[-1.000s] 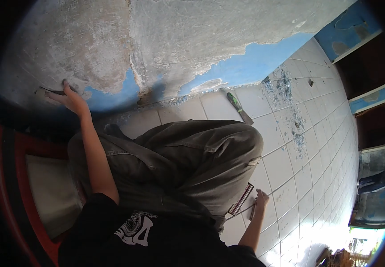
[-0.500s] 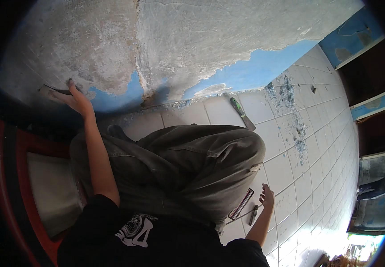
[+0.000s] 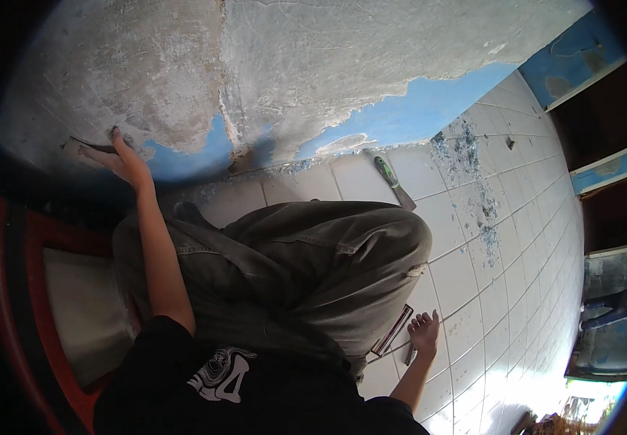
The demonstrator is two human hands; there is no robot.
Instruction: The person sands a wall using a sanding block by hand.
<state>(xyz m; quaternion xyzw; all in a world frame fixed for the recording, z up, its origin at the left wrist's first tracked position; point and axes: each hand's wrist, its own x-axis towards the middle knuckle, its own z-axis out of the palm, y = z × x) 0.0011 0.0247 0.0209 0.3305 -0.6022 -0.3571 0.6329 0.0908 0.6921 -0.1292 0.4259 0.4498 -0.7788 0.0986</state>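
My left hand (image 3: pixel 126 165) rests against the lower wall at the left, thumb and fingers spread. A dark line and a pale patch lie by its fingertips; I cannot make out whether these are on the wall or a thin object. My right hand (image 3: pixel 423 333) hovers low over the tiled floor beside my knee, palm up, fingers loosely curled and apart, nothing in it. Just under it lies a small dark tool (image 3: pixel 410 355), mostly covered by the hand. Beside that is a long, narrow dark-and-silver object (image 3: pixel 392 330). A green-handled scraper (image 3: pixel 394 183) lies near the wall.
The wall (image 3: pixel 306 65) is bare grey plaster with blue paint (image 3: pixel 429 109) left along its base. Paint chips (image 3: pixel 476 181) litter the tiles. A red-framed piece (image 3: pixel 34 290) stands close at my left. Another person (image 3: pixel 611 308) is far off at the right.
My right hand has shifted slightly left and turned, now partly covering the small dark tool. My left hand stays at the wall. The distant person has changed posture.
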